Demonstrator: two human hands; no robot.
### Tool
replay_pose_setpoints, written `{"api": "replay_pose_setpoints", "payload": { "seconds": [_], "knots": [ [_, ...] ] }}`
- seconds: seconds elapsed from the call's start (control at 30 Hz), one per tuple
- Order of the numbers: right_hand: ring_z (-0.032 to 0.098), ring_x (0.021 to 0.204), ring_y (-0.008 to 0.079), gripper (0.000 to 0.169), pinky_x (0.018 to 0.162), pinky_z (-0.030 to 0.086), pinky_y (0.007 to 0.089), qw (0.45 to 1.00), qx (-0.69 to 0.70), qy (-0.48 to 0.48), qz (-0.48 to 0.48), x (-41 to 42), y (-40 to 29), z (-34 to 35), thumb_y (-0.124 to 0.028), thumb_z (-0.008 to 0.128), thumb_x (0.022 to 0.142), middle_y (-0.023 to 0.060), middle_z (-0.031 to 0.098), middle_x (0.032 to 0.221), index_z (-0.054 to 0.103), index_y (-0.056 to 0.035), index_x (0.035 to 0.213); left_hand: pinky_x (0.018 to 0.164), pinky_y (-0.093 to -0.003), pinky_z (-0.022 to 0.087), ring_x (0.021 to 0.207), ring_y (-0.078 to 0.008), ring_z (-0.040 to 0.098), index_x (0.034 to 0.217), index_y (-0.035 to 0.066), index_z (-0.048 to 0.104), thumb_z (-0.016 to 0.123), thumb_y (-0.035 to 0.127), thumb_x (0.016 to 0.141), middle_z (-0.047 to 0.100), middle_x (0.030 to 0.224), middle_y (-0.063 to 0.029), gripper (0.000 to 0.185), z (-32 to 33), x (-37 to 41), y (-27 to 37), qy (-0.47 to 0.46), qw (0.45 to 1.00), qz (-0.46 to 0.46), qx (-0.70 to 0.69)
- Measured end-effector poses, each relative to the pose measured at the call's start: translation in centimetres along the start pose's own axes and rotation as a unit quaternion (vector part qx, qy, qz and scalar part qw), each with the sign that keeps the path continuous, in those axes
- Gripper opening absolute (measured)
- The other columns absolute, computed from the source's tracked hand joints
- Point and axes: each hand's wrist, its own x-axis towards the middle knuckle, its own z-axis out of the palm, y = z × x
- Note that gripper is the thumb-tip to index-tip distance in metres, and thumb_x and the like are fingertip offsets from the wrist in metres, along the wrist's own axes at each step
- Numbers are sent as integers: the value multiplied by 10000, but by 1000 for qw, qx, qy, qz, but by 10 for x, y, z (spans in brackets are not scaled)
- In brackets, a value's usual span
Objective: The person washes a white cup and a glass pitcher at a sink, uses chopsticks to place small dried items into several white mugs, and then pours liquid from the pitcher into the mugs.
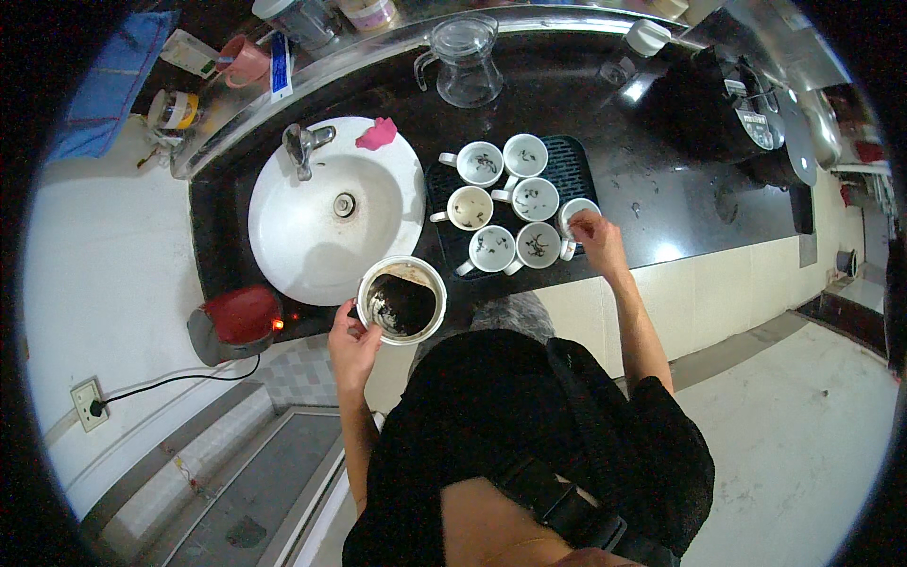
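Observation:
My left hand [354, 353] holds a round white tub [441, 301] by its rim, in front of the sink's near right edge. Dark loose tea-like leaves [414, 305] lie inside the tub. My right hand [602, 246] is at the rightmost white mug [582, 205], fingertips bunched over its mouth. Whether anything is between those fingers is hidden. Several more white mugs, such as the front middle mug [538, 246], stand on a dark slotted drying tray [575, 164]. Dark shreds lie in their bottoms, and the left middle mug [470, 208] looks stained or filled with pale liquid.
Left of the tray is a white washbasin [283, 234] with a metal faucet [301, 150] and a pink cloth [376, 134]. A glass jug [468, 67] stands behind the mugs. A plugged-in red appliance [244, 315] sits front left; a black machine [716, 113] is at right.

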Motion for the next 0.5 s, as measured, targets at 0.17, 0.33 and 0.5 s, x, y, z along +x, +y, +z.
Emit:
{"api": "replay_pose_setpoints", "payload": {
  "seconds": [0.17, 0.33, 0.5],
  "knots": [
    [577, 790, 295, 135, 669, 466, 363, 941, -325, -79, -55, 19, 65, 17, -16, 514, 742, 155, 577, 907, 569, -36, 863, 448, -229, 412, 498, -104, 509, 1148, -31, 429, 577, 19, 663, 503, 659, -48, 510, 0, 1, -6, -10, 1000, 1, 10],
    [559, 834, 310, 135, 711, 463, 357, 969, -230, -69, -61, 20, 0, 3, -44, 520, 748, 143, 575, 936, 574, -44, 872, 455, -233, 417, 510, -105, 516, 1149, -23, 435, 582, 29, 661, 510, 661, -49, 512, 2, -6, -1, 5, 1000, 2, 6],
    [569, 829, 245, 129, 737, 458, 337, 935, 47, -264, -231, -7, -120, 41, -38, 527, 757, 112, 580, 890, 576, -32, 876, 507, -232, 427, 559, -109, 524, 1129, -26, 458, 595, 40, 659, 531, 671, -47, 494, 14, -6, 14, -17, 997, 56, 41]
  ]
}}
